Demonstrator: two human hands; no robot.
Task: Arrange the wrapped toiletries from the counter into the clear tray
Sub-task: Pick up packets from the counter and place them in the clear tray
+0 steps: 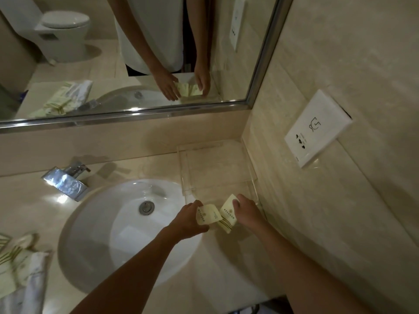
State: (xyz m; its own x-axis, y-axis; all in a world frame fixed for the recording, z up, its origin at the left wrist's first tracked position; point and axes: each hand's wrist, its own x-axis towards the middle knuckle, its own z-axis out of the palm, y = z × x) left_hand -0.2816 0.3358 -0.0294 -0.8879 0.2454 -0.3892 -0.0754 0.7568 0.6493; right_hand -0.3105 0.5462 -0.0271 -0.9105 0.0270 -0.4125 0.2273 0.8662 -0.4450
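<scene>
A clear acrylic tray (217,150) stands on the counter in the back right corner, against the wall under the mirror. My left hand (189,219) holds a pale yellow wrapped packet (208,214) just in front of the tray's near edge. My right hand (248,211) holds a second pale yellow wrapped packet (227,217), tilted, beside the first. Both packets touch or overlap at their inner edges. More wrapped toiletries (15,264) lie in a pile at the counter's far left.
A white oval sink (118,234) with a chrome faucet (65,181) fills the middle of the counter. A wall socket plate (317,130) sticks out at the right. The mirror (136,53) above reflects both hands and a toilet.
</scene>
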